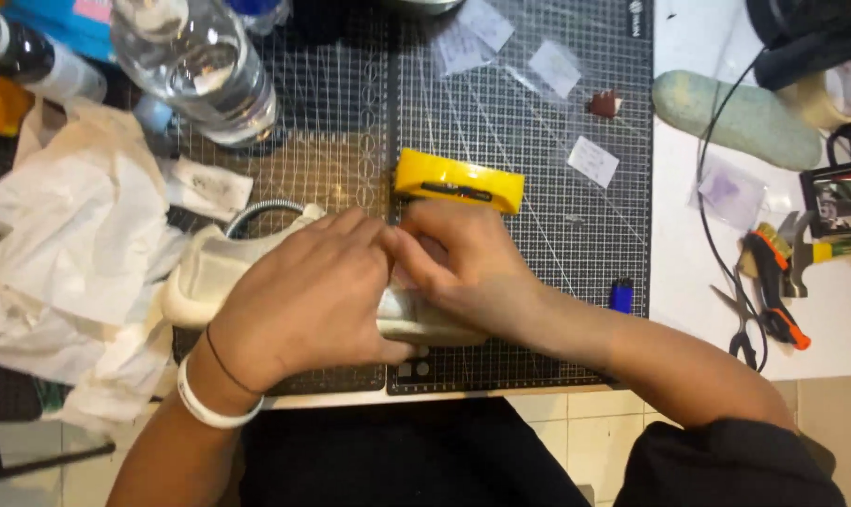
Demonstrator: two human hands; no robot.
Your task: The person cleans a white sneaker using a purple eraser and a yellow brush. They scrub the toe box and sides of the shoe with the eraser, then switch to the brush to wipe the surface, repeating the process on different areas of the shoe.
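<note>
Mid-job: L hand [303, 296] clamped over pale shoe [209, 272], R hand [463, 263] fingers pinching upper; yellow tool [458, 180] untouched at 12.

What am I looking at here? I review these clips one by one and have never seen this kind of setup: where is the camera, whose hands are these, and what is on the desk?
There is no machine here. The one picture comes from a camera worn on a person's head, looking down at that person's own bare hands.

The left hand lies over a pale shoe, and the right hand presses on it beside the left; the fingertips of the two meet. What the fingers pinch is hidden.

They work on a dark cutting mat with a grid. Just behind the hands lies a yellow box. A water bottle stands at the back left, crumpled paper lies to the left, and a small blue lighter lies to the right. On the white table farther right are scissors and a green insole.
</note>
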